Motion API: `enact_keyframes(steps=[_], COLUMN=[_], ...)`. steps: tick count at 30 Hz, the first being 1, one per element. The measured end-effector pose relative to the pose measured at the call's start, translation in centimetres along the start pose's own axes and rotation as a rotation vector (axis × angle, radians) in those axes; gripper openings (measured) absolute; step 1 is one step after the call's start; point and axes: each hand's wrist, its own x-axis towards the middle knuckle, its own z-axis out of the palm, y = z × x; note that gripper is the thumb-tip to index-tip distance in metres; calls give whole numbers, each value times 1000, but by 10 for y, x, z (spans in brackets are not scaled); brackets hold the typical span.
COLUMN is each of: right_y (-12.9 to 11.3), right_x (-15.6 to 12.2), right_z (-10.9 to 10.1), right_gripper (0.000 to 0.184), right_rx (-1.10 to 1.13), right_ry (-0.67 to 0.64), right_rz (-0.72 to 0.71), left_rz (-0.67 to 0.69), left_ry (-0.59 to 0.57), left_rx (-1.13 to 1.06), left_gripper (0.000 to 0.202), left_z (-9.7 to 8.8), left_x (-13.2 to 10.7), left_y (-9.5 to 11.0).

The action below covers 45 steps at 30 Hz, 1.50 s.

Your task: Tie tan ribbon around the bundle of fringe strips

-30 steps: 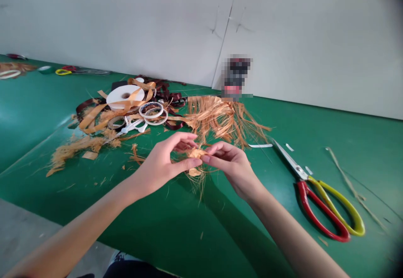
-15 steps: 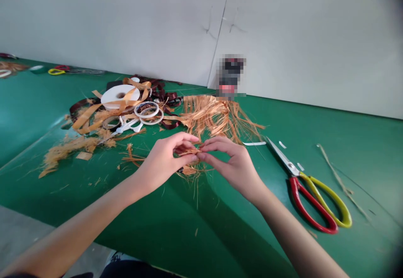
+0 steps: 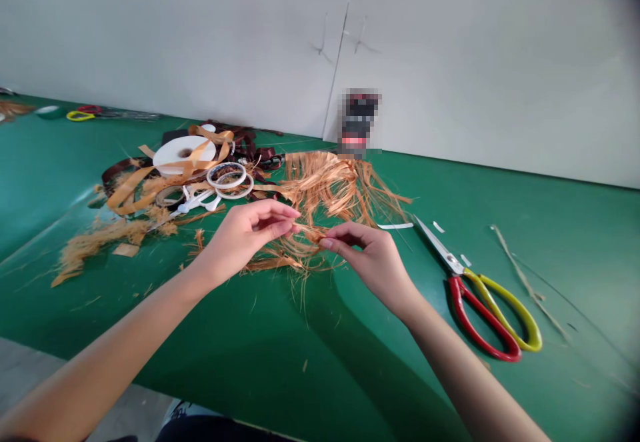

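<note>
My left hand (image 3: pixel 245 232) pinches one end of a thin bunch of tan raffia strands (image 3: pixel 310 231), thumb against fingertips. The other end is gripped by my right hand (image 3: pixel 367 255), so the bunch spans the small gap between them. Loose strands (image 3: pixel 275 263) hang and lie just below, on the green table (image 3: pixel 240 355). Right behind my hands spreads a larger fringe of shiny tan raffia (image 3: pixel 335 185). The exact ends inside my fingers are hidden.
Large scissors (image 3: pixel 480 302) with red and yellow handles lie at right. On the left are a white ribbon spool (image 3: pixel 184 155), tape rolls (image 3: pixel 227 177), white-handled scissors (image 3: pixel 200 201) and frayed fibre (image 3: pixel 95 242). A pale wall (image 3: pixel 175 42) closes the back.
My hands have moved apart, opening a gap with the strands stretched across it. More loose raffia shows beneath them. The whole view has shifted slightly.
</note>
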Motion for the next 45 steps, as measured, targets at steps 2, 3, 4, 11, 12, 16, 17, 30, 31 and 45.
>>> enact_keyframes(steps=[2,3,4,11,12,16,17,30,31,45], right_y=[0,0,0,-1,-2,-3,-3,-3,-5,-1], right_x=[-1,-1,-1,1,0,-2,-2,-6,-7,-9], right_z=[1,1,2,0,-1,-6,-7,-15,-14,-23], right_gripper=[7,7,8,21,21,18,16,17,19,24], right_rx=[-17,-21,-22,-13,-10,-6,-3,314,340,61], right_ry=[-3,-2,1,20,27,85,105,174,148,200], right_rz=[-14,-20,-25,-37,-36,-26,-23,49,56,126], left_rz=[-6,-3,2,-39,-33,64,85,178,223,127], left_ry=[-1,2,0,-119,-112,-61,-66,-2,59,-60], left_rx=[-55,-85,-119,-230,-212,-171,-157,622,653,175], left_gripper=[13,13,13,24,21,11,11,27,22,11], left_z=[1,1,2,-4,-8,-24,-28,-10,-4,29], left_x=[1,1,1,-1,-1,2,3,-3,-4,0], left_y=[-1,-1,0,15,17,14,12,-7,-4,11])
